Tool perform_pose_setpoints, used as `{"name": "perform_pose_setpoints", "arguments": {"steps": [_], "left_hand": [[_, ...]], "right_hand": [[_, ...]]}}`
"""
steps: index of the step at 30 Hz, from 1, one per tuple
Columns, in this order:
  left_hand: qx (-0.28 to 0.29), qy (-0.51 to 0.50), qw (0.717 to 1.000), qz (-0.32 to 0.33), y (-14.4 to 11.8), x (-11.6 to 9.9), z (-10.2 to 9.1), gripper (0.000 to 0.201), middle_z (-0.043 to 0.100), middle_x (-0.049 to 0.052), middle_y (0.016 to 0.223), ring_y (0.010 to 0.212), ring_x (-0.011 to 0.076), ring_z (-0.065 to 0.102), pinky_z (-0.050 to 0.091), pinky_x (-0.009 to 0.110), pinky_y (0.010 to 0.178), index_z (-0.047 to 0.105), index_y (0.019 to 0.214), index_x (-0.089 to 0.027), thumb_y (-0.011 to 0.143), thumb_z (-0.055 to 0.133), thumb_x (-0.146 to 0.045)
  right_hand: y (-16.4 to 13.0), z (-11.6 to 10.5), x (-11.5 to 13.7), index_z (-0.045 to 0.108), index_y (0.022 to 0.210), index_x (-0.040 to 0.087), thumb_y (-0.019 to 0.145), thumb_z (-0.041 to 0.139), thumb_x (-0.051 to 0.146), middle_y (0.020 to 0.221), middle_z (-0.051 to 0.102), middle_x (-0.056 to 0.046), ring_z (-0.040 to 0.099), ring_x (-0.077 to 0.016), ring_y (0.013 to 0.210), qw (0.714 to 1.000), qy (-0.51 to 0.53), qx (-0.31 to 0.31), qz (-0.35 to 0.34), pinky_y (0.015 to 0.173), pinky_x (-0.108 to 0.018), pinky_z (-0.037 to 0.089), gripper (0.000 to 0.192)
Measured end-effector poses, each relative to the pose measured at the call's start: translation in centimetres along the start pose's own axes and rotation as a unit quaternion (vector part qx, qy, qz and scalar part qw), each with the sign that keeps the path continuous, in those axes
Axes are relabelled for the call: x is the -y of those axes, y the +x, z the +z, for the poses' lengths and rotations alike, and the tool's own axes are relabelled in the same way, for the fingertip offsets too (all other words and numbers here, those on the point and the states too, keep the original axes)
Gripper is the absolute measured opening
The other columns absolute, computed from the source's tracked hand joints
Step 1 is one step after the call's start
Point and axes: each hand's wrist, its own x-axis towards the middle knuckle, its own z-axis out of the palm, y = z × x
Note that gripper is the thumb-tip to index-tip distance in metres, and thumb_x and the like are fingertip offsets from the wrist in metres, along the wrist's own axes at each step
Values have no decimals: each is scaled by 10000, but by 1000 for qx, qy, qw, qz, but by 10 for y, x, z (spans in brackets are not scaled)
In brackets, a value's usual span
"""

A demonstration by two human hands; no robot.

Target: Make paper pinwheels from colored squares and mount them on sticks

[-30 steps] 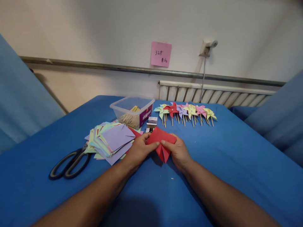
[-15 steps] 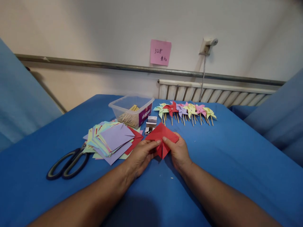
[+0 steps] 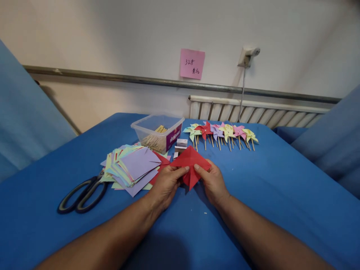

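Head view: the left hand (image 3: pixel 165 183) and the right hand (image 3: pixel 213 182) each pinched the red paper square (image 3: pixel 189 165) with closed fingers, holding it just above the blue-covered counter (image 3: pixel 281 195). The square was partly folded, with no stick fitted. A row of finished pinwheels (image 3: pixel 221 132) lay beyond, and a stack of coloured sheets (image 3: pixel 132 167) remained unfolded. The small box (image 3: pixel 181 144) behind the paper was partly hidden.
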Motion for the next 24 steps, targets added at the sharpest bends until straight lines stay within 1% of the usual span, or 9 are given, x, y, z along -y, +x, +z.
{"name": "perform_pose_setpoints", "arguments": {"steps": [2,5,8,10,12,16,19,22,24], "left_hand": [[-13,2,1000,9,1,-3,-1,193,727,93,796,711,170,648,490,270,729,716,817,-106,673,750,-229],[-21,-8,1000,21,2,-9,-3,203,728,91,792,711,176,652,494,276,733,717,839,-103,676,740,-222],[-26,-26,999,27,3,-16,-5,189,728,83,779,707,175,654,498,276,733,717,831,-103,676,731,-209],[-32,-34,999,28,4,-19,-6,176,728,81,780,699,172,651,498,275,719,714,815,-102,671,730,-204],[-43,-41,998,32,5,-22,-7,173,727,72,786,693,165,646,494,270,707,710,809,-108,664,733,-200],[-42,-42,998,37,5,-22,-9,159,725,46,795,690,151,636,483,256,699,712,799,-131,656,736,-197],[-26,-38,998,31,5,-20,-9,164,725,54,820,719,157,634,477,261,722,716,813,-135,666,730,-206],[-12,-24,999,22,3,-18,-9,166,717,55,780,713,158,626,471,259,715,715,804,-131,665,736,-219],[-5,-14,1000,17,2,-17,-9,155,705,46,734,692,152,617,466,252,693,713,791,-132,665,738,-219]], "right_hand": [[-1,0,0,611,919,189,768,683,291,885,688,-26,635,-159,792,1000,-14,17,-11,777,-319,494,196],[-3,2,4,585,1003,209,778,660,271,851,671,-5,622,-134,734,998,-47,18,-33,715,-284,490,245],[-6,5,8,499,1198,270,762,654,222,816,623,40,598,-103,648,997,-60,5,-52,666,-261,478,465],[-7,6,10,413,1309,326,755,644,194,868,603,45,601,-95,648,996,-56,18,-59,700,-278,484,614],[-9,7,10,396,1336,357,748,636,176,925,597,37,608,-96,664,995,-63,43,-65,719,-291,486,661],[-13,7,7,584,1194,287,751,620,154,804,626,21,589,-118,654,980,-159,91,-76,656,-271,465,464],[-14,5,6,669,1048,239,754,619,141,772,650,3,570,-130,666,967,-222,90,-88,652,-269,453,314],[-12,4,5,686,952,220,747,644,159,866,673,-24,591,-145,736,970,-216,70,-85,709,-290,464,219],[-10,4,5,686,903,210,744,665,194,852,676,-28,600,-153,750,974,-199,68,-79,721,-297,465,161]]}}
